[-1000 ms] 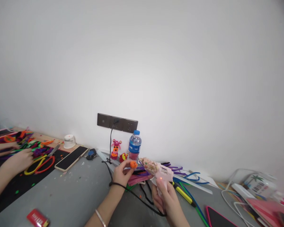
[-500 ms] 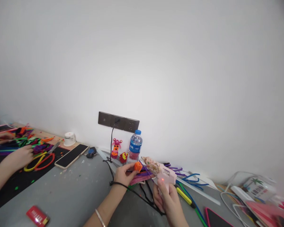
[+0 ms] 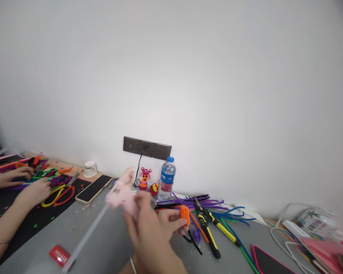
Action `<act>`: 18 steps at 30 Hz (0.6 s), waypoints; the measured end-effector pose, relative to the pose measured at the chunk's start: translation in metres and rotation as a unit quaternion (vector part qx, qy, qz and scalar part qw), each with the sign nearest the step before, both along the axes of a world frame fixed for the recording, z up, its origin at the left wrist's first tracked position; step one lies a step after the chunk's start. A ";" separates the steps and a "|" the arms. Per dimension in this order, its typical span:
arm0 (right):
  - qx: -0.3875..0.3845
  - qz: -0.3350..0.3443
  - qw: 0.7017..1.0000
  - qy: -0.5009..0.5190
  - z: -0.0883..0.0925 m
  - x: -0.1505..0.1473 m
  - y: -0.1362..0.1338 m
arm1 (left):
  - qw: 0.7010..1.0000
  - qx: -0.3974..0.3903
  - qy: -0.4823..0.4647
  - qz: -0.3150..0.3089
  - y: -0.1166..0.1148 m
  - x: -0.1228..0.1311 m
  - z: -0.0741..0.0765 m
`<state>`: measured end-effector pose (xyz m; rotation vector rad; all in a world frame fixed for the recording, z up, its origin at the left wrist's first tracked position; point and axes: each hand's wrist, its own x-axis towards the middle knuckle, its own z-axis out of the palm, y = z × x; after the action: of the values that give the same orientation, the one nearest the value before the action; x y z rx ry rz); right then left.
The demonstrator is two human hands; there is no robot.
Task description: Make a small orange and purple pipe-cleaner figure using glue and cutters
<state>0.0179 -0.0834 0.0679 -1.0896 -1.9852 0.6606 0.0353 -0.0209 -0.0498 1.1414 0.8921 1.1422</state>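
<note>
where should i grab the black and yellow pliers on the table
Probably by both handles, coming from the near side: the pliers lie open, their long grips spread and pointing back toward the wearer, while the jaws point toward the wall beside loose purple stems.

The bench has a grey top with pale specks and a strip of bare wood along the back left, where a small white cup sits. A black mat covers the left end, bearing green scraps. Beside it lie a dark-screened phone in a cream case and a shiny red packet. By the wall stand a clear plastic bottle with a blue cap and a pink-and-orange fuzzy figure. Black-and-yellow-handled pliers, purple fuzzy stems and a flat purple coil lie further right.
</note>
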 end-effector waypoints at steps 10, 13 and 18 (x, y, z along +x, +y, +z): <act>0.026 0.067 0.951 -0.300 -0.035 -0.056 0.043 | 0.996 0.033 -0.034 -0.069 -0.015 -0.012 0.042; -0.007 0.080 0.942 -0.325 -0.035 -0.047 0.048 | 0.996 0.047 -0.029 -0.063 -0.013 -0.015 0.047; -0.001 0.057 0.945 -0.322 -0.035 -0.045 0.035 | 0.999 0.037 -0.020 0.002 -0.009 -0.007 0.035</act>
<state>-0.0270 -0.0485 0.0333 -1.3126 -2.6152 0.3863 0.0281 -0.0296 -0.0146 1.1727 0.8273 1.2063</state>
